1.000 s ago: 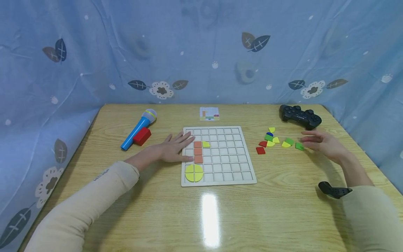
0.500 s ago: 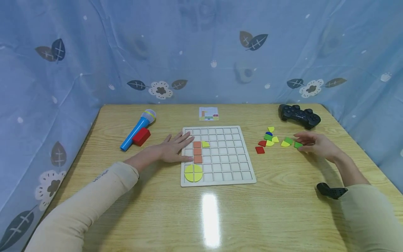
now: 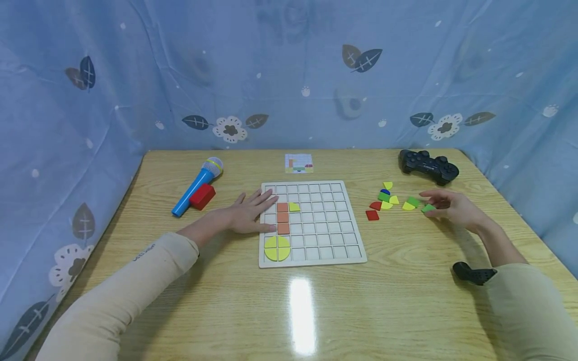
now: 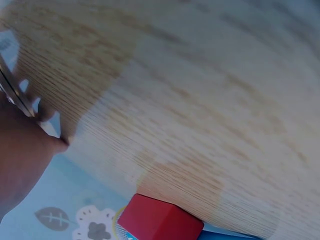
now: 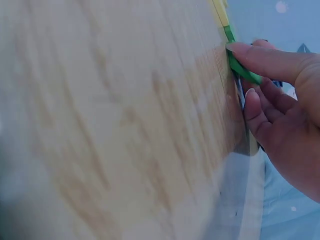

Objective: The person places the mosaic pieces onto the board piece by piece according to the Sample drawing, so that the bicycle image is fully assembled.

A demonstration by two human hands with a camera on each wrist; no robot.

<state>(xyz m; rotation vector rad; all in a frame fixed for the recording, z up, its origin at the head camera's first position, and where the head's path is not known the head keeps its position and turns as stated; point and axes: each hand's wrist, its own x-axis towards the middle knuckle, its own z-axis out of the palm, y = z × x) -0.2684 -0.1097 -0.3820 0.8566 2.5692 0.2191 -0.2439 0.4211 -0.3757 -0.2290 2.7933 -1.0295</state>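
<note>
My left hand (image 3: 248, 214) lies with spread, straight fingers over the left edge of a white grid board (image 3: 325, 254). On the board sit a column of orange square tiles (image 3: 283, 217), a yellow quarter-circle tile (image 3: 294, 206) and a yellow circle (image 3: 277, 248) of quarter pieces. At the right, my right hand (image 3: 456, 209) pinches a green tile (image 3: 428, 208) between thumb and fingers. The right wrist view shows that green tile (image 5: 245, 72) tilted, with the thumb on its upper face. Beside it lie another green tile (image 3: 413, 201) and a yellow tile (image 3: 408, 206).
Several loose tiles, among them a red square (image 3: 372, 215) and a blue one (image 3: 385, 191), lie right of the board. A pattern card (image 3: 299, 163) is behind it. A black game controller (image 3: 429, 167), a toy microphone (image 3: 198, 185) and a red block (image 3: 202, 196) stand around.
My right hand has moved left onto the rightmost green tile and taken hold of it, tilting it. My left hand has stayed on the board.
</note>
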